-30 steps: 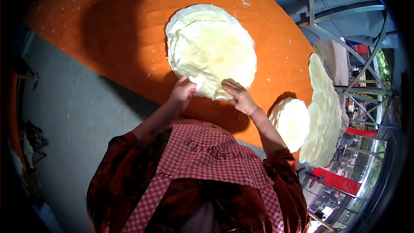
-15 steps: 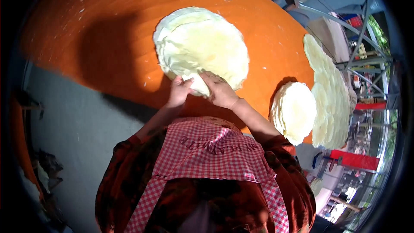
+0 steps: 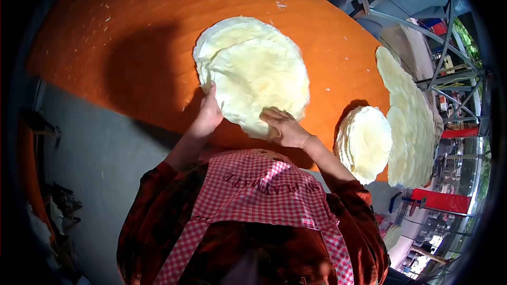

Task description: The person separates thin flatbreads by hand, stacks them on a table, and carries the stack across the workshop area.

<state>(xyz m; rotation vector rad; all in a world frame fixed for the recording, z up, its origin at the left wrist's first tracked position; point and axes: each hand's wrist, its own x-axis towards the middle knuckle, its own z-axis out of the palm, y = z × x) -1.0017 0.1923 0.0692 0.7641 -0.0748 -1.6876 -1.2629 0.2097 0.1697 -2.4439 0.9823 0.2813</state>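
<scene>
A stack of thin, pale round flatbread sheets (image 3: 259, 74) lies on the orange table. Its top sheet sits shifted toward me, so the sheet below shows along the far left rim. My left hand (image 3: 210, 113) is at the near left edge of the top sheet, thumb along the rim, the other fingers mostly hidden. On the near right part of that sheet rests my right hand (image 3: 288, 128), fingers stretched out over the surface. Its thumb is hard to make out near the front edge.
The orange table (image 3: 158, 0) carries scattered pale flakes. To the right stands a smaller stack of round sheets (image 3: 364, 142), beside a long row of overlapping sheets (image 3: 409, 126). Metal frame bars (image 3: 406, 21) rise at the far right. Grey floor (image 3: 95, 142) lies left of me.
The near edge of the top sheet, folded up between both hands before, now lies spread flat toward me. My left hand has moved left along the rim, my right hand right and nearer.
</scene>
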